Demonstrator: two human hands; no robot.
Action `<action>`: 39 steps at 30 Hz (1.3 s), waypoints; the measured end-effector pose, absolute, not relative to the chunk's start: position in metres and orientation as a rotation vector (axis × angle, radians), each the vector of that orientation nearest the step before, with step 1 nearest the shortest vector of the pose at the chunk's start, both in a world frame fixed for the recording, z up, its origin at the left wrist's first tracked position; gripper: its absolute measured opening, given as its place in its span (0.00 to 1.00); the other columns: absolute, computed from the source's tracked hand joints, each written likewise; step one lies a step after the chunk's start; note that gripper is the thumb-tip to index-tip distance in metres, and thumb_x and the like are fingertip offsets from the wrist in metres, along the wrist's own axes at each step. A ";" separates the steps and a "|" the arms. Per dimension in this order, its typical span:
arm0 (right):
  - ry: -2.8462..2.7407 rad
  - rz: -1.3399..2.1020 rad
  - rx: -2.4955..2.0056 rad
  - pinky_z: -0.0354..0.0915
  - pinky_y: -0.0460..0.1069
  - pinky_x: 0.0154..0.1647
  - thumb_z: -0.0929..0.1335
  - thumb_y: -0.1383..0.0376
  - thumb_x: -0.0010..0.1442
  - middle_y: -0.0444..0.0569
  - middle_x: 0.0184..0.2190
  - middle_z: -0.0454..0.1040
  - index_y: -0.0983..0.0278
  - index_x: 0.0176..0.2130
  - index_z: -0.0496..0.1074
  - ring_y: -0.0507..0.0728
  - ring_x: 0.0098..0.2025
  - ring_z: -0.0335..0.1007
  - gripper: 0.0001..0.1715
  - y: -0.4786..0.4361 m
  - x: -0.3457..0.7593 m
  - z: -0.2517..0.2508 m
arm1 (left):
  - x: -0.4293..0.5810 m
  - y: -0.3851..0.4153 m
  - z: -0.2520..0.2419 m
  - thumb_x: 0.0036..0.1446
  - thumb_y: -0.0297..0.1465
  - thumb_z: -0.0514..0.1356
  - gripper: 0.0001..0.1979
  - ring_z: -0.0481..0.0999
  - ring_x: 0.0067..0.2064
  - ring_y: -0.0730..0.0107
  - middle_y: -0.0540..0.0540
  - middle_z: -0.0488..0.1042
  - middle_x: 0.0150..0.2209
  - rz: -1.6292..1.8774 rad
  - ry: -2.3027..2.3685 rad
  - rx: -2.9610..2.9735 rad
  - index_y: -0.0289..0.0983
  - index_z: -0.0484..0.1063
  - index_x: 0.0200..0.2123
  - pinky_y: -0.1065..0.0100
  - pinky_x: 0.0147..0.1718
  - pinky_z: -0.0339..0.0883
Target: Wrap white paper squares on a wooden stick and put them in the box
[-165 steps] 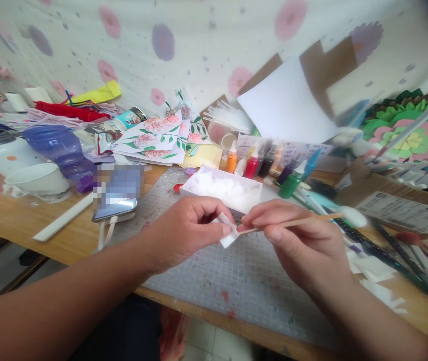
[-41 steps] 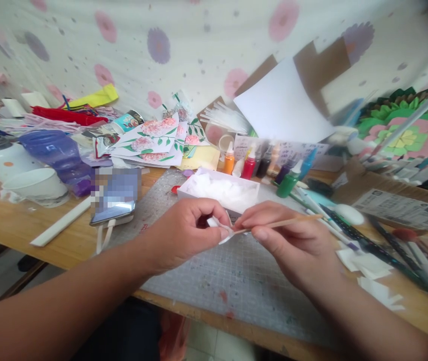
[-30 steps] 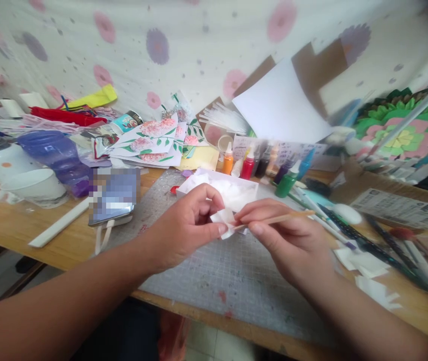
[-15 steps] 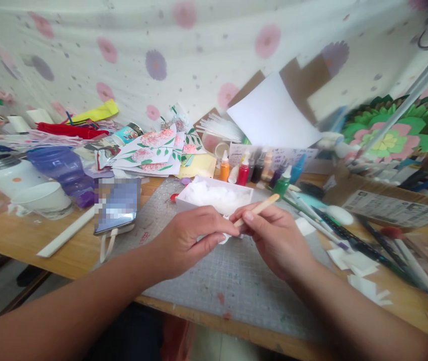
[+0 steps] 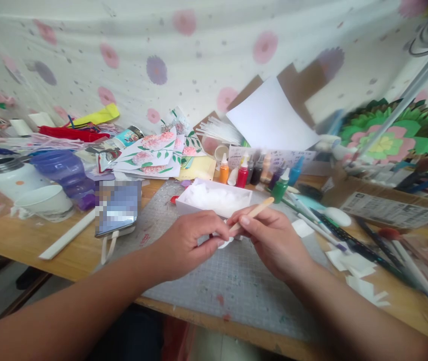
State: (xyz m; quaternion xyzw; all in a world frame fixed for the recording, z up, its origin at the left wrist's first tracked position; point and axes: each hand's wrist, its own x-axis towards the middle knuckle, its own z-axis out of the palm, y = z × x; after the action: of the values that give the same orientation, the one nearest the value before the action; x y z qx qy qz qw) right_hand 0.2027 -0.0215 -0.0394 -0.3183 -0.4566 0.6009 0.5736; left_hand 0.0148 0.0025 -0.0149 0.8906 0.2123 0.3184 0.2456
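Note:
In my right hand I grip a flat wooden craft stick, slanting up to the right, its lower end close to my left fingertips. My left hand is closed in a pinch around a small white piece; my fingers cover most of it, so its kind is unclear. Just behind both hands stands a white box with fluffy white stuffing inside. Under the hands lies a grey cutting mat marked with paint specks.
Paint bottles, one red and one green, stand behind the box. On the left are a phone on a stand, a white cup and a white strip. Brushes, paper scraps and a cardboard box lie right.
My left index finger has drawn back and bent more, leaving a gap above the thumb. The craft stick has shifted slightly left and down with my right hand. The view moved a little.

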 end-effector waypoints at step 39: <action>-1.626 0.611 -0.697 0.72 0.54 0.43 0.69 0.72 0.58 0.47 0.32 0.82 0.57 0.34 0.79 0.57 0.39 0.78 0.11 -0.033 0.204 -0.028 | 0.017 0.003 -0.015 0.55 0.27 0.61 0.06 0.69 0.30 0.76 0.54 0.70 0.28 0.762 0.753 1.559 0.37 0.66 0.36 0.72 0.31 0.62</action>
State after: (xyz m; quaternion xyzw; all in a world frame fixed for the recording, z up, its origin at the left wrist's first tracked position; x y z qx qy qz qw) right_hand 0.2039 -0.0330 -0.0276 -0.2997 -0.6995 0.2630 0.5931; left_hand 0.0166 0.0034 -0.0148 0.6685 0.3229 0.3266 0.5849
